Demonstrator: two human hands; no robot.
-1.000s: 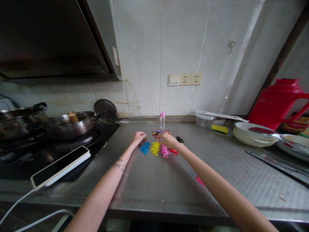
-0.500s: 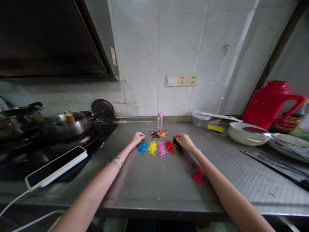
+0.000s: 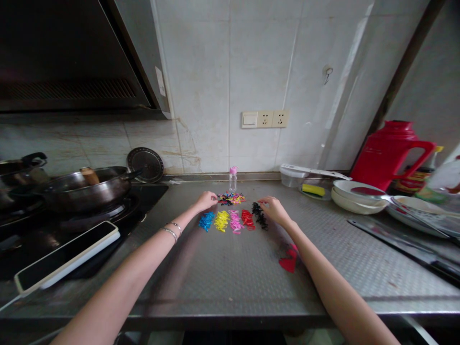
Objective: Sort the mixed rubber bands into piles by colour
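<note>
Colourful strips (image 3: 235,222) (thin, tangled), loosely heaped, textured metal counter (image 3: 219,278)

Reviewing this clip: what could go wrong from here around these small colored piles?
The black pile lies close beside the red pile, so a nudge from the right hand might mix them.
The left hand is at the edge of the mixed pile; a brush could scatter pieces toward the blue pile.
The bottle stands upright just behind the mixed pile and might get knocked over.
</note>
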